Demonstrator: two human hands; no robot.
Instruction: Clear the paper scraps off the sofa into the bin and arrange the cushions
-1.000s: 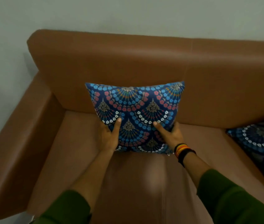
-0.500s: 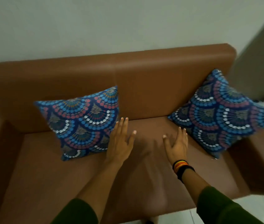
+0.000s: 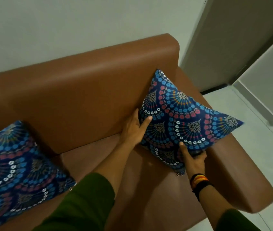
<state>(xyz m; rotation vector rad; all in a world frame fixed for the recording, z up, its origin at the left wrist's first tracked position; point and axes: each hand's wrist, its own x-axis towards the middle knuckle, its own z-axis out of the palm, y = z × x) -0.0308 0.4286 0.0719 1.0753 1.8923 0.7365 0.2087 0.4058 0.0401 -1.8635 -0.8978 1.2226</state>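
Note:
A brown leather sofa (image 3: pixel 85 100) fills the view. At its right end a blue patterned cushion (image 3: pixel 180 117) leans tilted against the backrest and over the right armrest. My left hand (image 3: pixel 134 129) grips the cushion's left edge, thumb on its front. My right hand (image 3: pixel 192 157), with bands on the wrist, holds its lower edge from below. A second blue patterned cushion (image 3: pixel 14 167) rests at the left end of the seat against the backrest. No paper scraps and no bin are in view.
The sofa's right armrest (image 3: pixel 242 177) lies under the held cushion's corner. A white tiled floor (image 3: pixel 252 130) stretches to the right, with a grey door or panel (image 3: pixel 232 40) beyond the sofa. A pale wall (image 3: pixel 65 25) rises behind the backrest.
Both hands left the left cushion, crossed the seat to the right and took hold of the right cushion. My view swung right.

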